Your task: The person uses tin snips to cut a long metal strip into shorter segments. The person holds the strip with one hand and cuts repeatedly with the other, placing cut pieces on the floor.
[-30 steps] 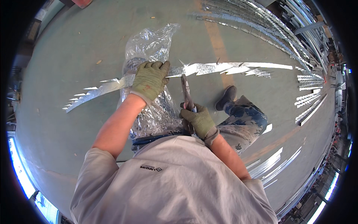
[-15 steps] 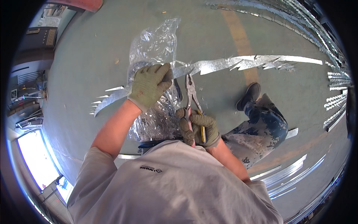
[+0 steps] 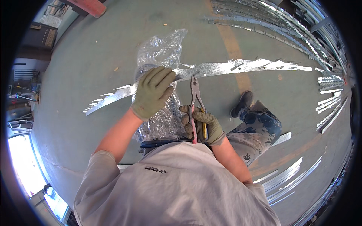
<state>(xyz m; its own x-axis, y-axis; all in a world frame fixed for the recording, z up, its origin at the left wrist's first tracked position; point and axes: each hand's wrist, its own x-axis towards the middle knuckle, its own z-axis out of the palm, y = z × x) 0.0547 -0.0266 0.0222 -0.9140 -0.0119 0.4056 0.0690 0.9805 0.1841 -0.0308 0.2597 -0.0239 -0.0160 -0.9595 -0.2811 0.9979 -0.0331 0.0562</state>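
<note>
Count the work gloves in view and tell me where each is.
2: one glove on the left hand, over the jagged metal strip; the other on the right hand, holding the pliers. Others could be hidden in the background clutter.

Clock centred btwn my hands, 12 straight ahead. Main obstacle: long silvery sheet-metal strip w/ jagged, saw-like edges (image 3: 217,69), running approx 9 to 2:30, sharp points both sides. My L hand in olive-green knit glove (image 3: 152,90) blocks the strip at 10-11. Crinkled see-through plastic sheet (image 3: 162,49) bulges at 12, folds again at 7. Steel pliers w/ red & yellow handles (image 3: 195,90) fill 1 o'clock, nose at the strip; can't tell if touching. Room for a hand btwn pliers and dark boot (image 3: 242,102) at 3; camouflage-trousered knee (image 3: 269,126) blocks 3:30. Wide passage over grey-green floor (image 3: 94,49) at 10. Stacked jagged metal strips (image 3: 264,30) obstruct 1:30, well apart.
</note>
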